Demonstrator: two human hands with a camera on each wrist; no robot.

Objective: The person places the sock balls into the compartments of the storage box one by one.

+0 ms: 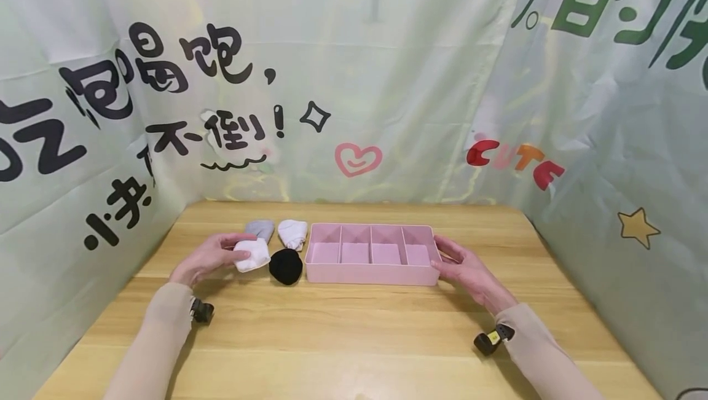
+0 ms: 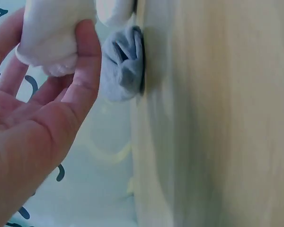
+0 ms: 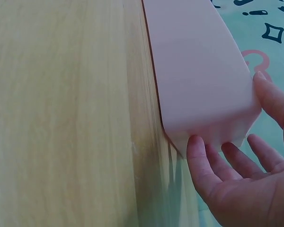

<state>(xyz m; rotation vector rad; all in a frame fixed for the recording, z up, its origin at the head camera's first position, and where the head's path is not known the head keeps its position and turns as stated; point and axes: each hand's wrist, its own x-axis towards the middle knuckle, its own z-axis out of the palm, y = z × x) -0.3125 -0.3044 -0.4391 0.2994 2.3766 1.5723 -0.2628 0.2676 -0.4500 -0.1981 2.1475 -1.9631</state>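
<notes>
My left hand point(image 1: 212, 255) pinches a folded white sock point(image 1: 252, 255) between thumb and fingers, held over the table left of the other socks. A rolled black sock point(image 1: 286, 266) lies just right of it. Behind these sit a folded grey sock point(image 1: 259, 230) and a second white sock point(image 1: 292, 234). In the left wrist view the grey sock point(image 2: 122, 64) shows past my thumb. The pink divided box point(image 1: 373, 273) stands right of the socks, its several compartments holding nothing. My right hand point(image 1: 467, 270) rests its spread, fairly straight fingers against the box's right end.
The wooden table point(image 1: 354, 338) runs back to a printed fabric curtain point(image 1: 409, 80) that hangs along the rear and both sides. A small black camera point(image 1: 202, 311) is strapped to the left wrist and another camera point(image 1: 488, 343) to the right.
</notes>
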